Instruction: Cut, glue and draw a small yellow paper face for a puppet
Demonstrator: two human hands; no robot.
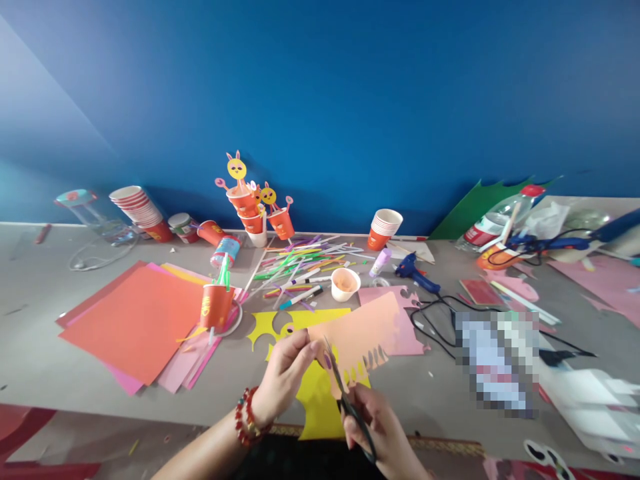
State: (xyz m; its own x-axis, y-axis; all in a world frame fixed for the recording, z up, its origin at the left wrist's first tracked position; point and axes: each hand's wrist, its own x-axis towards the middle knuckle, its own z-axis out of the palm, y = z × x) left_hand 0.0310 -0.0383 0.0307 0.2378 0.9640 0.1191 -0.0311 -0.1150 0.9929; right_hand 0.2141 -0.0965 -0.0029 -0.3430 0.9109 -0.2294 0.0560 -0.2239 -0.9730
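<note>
My left hand [290, 370] pinches the near-left edge of a peach paper sheet [367, 327] between thumb and fingers. A pair of scissors [357, 419] is gripped in my right hand [373, 420], its blades at the paper close to my left fingertips. Several notches are cut out of the sheet's near edge. Beneath it lies yellow paper [320, 410] with rounded cut-outs, and pink paper [407, 333] sticks out on the right. Just beyond the sheet stands a small white tub [345, 285] with something orange inside.
Coloured sheets [135, 327] and an orange cup [216, 307] lie left. Behind are thin coloured strips [305, 263], decorated cups [243, 200] and stacked cups [140, 210]. A blue glue gun [417, 272], black cable [445, 300] and plastic bottle [500, 217] are right.
</note>
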